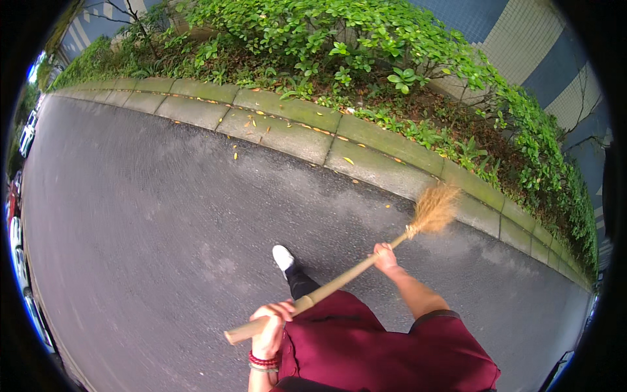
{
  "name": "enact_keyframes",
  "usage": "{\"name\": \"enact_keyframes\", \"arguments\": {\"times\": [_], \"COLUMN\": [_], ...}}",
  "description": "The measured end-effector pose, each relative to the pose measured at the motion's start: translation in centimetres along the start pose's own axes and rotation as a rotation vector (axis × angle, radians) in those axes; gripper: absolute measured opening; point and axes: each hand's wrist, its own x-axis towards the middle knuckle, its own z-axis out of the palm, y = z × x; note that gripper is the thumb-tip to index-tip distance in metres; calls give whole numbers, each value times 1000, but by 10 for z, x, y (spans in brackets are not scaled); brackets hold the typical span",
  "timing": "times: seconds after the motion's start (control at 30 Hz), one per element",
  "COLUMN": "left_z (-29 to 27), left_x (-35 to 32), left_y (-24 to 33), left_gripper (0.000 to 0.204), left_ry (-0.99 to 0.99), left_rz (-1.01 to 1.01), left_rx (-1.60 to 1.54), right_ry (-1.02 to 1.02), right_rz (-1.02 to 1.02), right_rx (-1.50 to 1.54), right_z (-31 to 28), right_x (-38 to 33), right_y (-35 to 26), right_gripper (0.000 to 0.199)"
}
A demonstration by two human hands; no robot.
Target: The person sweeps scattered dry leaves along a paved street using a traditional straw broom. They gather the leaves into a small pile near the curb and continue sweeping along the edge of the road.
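A broom (pixel 339 282) with a bamboo handle and a tan bristle head runs slantwise across my front. Near the handle's butt end, my left hand (pixel 269 326) wraps round it; red and pale bead bracelets circle that wrist. My right hand (pixel 385 257) grips the handle farther up, just below where the bristles are bound. The bristle head (pixel 434 209) fans out at the kerb's edge, slightly blurred; whether it touches the ground I cannot tell. Several yellow leaves (pixel 235 155) are scattered on the asphalt and along the kerb.
A mossy stone kerb (pixel 281 140) curves along the grey asphalt road (pixel 163 215). Behind it grow green shrubs (pixel 307 39) over brown leaf litter, backed by a blue and white tiled wall (pixel 522 46). Parked cars (pixel 27 137) line the far left. My white shoe (pixel 283 257) steps forward.
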Motion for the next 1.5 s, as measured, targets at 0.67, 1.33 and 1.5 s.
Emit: {"name": "enact_keyframes", "arguments": {"times": [0.67, 1.33, 1.5], "left_z": [-481, -903, -959], "left_x": [103, 597, 602], "left_y": [557, 881, 1018], "left_gripper": [32, 23, 20], "left_ry": [532, 620, 526], "left_rz": [1156, 590, 949], "left_rx": [-25, 157, 90], "right_ry": [-722, -490, -719], "right_rz": [-846, -347, -695], "right_rx": [-385, -671, -370], "right_z": [846, 1295, 1520], "right_x": [192, 418, 497], "right_y": [-574, -637, -802], "right_gripper": [19, 14, 12]}}
